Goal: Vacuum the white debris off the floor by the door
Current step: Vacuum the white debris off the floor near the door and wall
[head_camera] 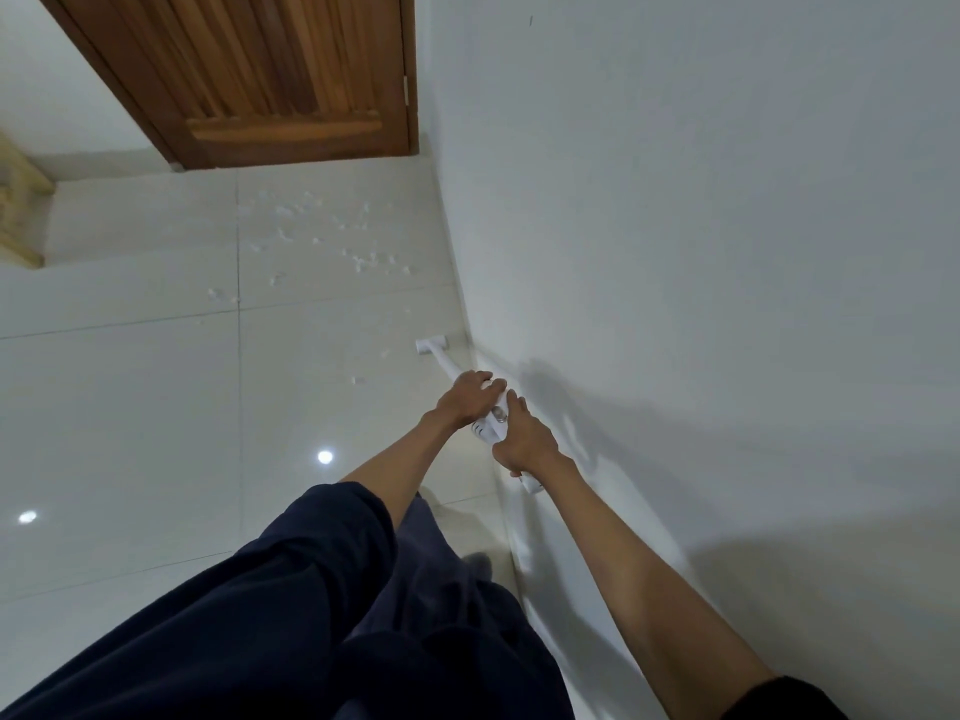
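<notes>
The white debris (322,236) is seen scattered in small flecks over the pale floor tiles (130,407), mostly on the tile just in front of the wooden door (270,70). A few stray bits are found nearer, and one piece (358,380) lies close to the vacuum's floor head (431,346).

The white stick vacuum (485,431) is held slanted, with its floor head set down on the tiles right where the floor meets the wall (675,200). The head lies well short of the main patch of debris. The slim tube (448,365) runs back from the head to the body, which is largely covered by the hands.

The left hand (465,402) is wrapped over the upper front of the vacuum body, fingers curled round it. The right hand (524,441) is closed round the handle behind it, and the handle's white end (532,484) is seen below the wrist. Both arms are stretched forward and bare to above the elbow.

Dark blue trousers (260,615) fill the lower left of the view. Two bright light reflections (325,456) are shown on the glossy tiles. A pale wooden piece of furniture (18,215) is cut off at the left edge, and shadows of the arms are cast on the grey-white wall.
</notes>
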The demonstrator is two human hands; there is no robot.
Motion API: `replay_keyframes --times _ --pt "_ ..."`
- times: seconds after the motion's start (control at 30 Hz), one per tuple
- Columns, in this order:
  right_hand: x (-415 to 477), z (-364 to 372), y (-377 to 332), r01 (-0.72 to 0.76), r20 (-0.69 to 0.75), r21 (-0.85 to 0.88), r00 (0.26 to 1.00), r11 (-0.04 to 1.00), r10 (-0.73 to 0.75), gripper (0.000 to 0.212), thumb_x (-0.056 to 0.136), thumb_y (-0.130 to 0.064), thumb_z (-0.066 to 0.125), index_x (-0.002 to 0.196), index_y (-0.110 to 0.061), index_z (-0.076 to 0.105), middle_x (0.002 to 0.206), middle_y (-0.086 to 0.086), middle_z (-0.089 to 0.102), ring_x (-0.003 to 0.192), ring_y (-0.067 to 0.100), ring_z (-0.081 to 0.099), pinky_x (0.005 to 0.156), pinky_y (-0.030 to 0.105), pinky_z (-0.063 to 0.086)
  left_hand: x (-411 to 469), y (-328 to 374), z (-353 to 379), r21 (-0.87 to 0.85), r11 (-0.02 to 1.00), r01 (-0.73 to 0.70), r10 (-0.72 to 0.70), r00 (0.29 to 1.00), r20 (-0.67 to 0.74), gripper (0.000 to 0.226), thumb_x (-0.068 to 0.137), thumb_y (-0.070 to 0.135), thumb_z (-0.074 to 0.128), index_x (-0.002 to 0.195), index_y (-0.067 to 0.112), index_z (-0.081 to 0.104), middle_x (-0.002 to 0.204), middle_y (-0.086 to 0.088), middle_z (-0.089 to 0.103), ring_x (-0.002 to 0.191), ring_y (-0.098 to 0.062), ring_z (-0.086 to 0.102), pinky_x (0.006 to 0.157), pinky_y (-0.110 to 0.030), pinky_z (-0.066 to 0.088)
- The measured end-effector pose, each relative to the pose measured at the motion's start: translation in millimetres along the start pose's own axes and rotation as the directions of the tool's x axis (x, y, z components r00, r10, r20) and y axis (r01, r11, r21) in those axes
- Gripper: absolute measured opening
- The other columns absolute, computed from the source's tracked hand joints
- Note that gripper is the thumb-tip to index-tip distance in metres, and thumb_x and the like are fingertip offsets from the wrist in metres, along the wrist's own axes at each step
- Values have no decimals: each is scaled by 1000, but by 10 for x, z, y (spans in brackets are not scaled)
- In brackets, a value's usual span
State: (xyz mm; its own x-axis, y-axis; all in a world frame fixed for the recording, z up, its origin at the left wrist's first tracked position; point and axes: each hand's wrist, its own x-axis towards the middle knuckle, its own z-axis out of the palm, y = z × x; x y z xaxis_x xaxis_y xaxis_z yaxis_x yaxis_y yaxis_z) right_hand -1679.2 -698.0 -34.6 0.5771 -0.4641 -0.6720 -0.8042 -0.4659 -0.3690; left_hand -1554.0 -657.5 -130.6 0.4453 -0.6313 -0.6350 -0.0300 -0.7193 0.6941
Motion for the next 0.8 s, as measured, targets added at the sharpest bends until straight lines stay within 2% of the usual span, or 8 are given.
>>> replay_keyframes --times 0.07,0.13,0.27,0.33,0.4,0.47,0.57,0.8 --pt "52 12 -40 -4 -1 22 1000 1000 4 78 87 -27 61 149 -19 14 136 3 40 68 28 58 48 29 47 70 -27 -43 -5 1000 6 -6 1000 -14 59 73 62 42 84 7 60 96 -15 63 82 -26 60 73 -35 45" --pt "121 -7 -102 -4 -10 31 1000 999 5 79 88 -30 61 150 -21 13 136 1 42 72 28 57 49 28 47 124 -15 -118 -13 1000 2 -2 1000 -29 66 72 64 41 96 6 64 99 -10 63 86 -25 62 73 -34 44" --pt "295 -144 -278 -10 9 45 1000 999 10 83 85 -15 58 153 -20 10 138 4 43 79 32 60 54 30 49 378 -7 -308 -27 1000 7 -9 999 -44 65 72 63 44 97 7 65 95 -6 64 83 -23 62 73 -34 45" --pt "379 -209 -362 -11 14 58 1000 998 10 80 83 -11 57 151 -21 15 135 5 46 80 32 61 58 33 52 478 1 -399 -52 999 16 -19 998 -60 73 71 63 45 105 1 63 90 -4 60 78 -21 59 68 -32 41" --pt "475 -248 -454 -20 17 78 1000 997 19 78 82 -10 56 149 -21 18 128 8 50 77 30 59 57 32 51 566 15 -505 -49 998 29 -32 997 -65 73 70 64 46 100 -1 61 85 -3 54 77 -26 58 64 -31 39" --pt "566 -285 -548 -18 16 87 1000 996 16 79 81 -8 57 148 -21 18 124 10 52 76 30 58 52 27 46 647 34 -614 -47 998 41 -44 996 -71 71 70 64 46 94 -1 60 88 -13 57 84 -33 61 62 -30 38" --pt "725 -342 -679 -8 10 80 1000 997 7 76 79 -6 57 145 -19 23 119 11 54 76 28 56 47 25 40 808 34 -769 -63 996 60 -65 995 -72 82 73 64 46 107 -10 57 108 -26 60 98 -38 62 64 -31 39" --pt "951 -370 -878 2 31 72 1000 997 -4 86 77 -6 59 150 -20 17 147 9 40 78 26 57 45 23 37 936 49 -1008 -33 999 30 -33 995 -93 85 70 68 43 112 -5 59 113 -17 60 94 -30 62 66 -30 38"
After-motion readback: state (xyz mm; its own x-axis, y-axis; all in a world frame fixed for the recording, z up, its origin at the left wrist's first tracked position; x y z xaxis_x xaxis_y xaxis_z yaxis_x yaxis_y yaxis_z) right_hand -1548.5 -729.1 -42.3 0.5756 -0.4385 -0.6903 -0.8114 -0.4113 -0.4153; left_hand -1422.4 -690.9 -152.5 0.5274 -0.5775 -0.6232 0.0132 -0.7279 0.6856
